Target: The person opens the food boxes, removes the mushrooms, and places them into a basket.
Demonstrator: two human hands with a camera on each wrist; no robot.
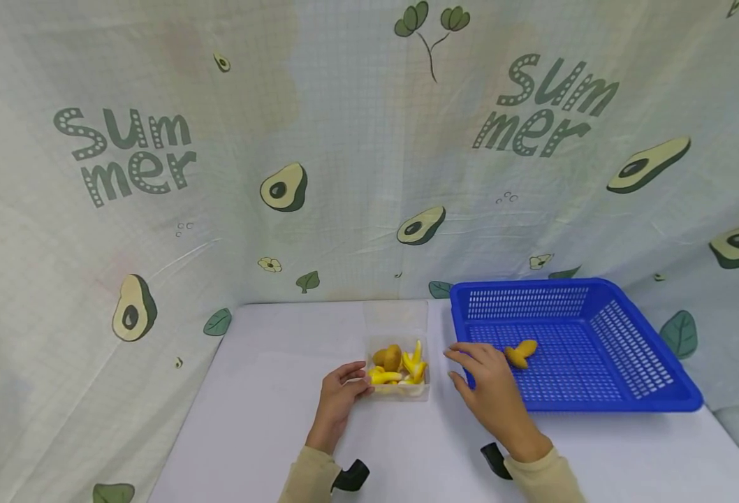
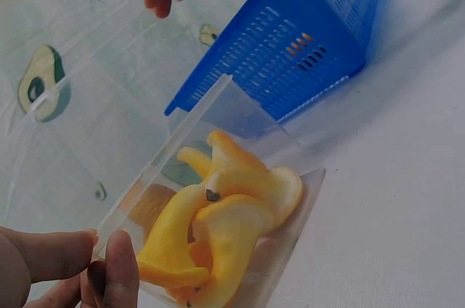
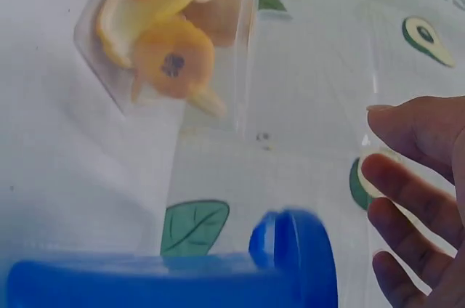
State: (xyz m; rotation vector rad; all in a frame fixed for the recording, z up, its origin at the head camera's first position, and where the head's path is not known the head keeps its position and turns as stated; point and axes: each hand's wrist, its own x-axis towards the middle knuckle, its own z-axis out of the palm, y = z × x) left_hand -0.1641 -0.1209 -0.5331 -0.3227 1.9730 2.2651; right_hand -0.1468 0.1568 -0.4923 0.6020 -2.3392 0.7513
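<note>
A clear plastic box (image 1: 429,392) with its lid raised at the back stands mid-table. Inside lie several curved, tapering yellow pieces (image 2: 231,239) and brownish-yellow rounded pieces (image 1: 392,358). My left hand (image 1: 339,399) is at the box's left side, thumb and fingers pinching its rim (image 2: 109,224). Between the box and a blue plastic basket (image 1: 646,391), my right hand (image 1: 492,391) hovers near the basket's left wall, fingers spread and holding nothing. A brownish-yellow lobed piece (image 1: 522,353) shows in the basket, just past the right hand.
The white table (image 1: 269,391) carries the box and basket. Behind it hangs a pale cloth (image 1: 344,140) printed with avocados and lettering. The basket's raised rim (image 3: 298,257) lies close below the right hand.
</note>
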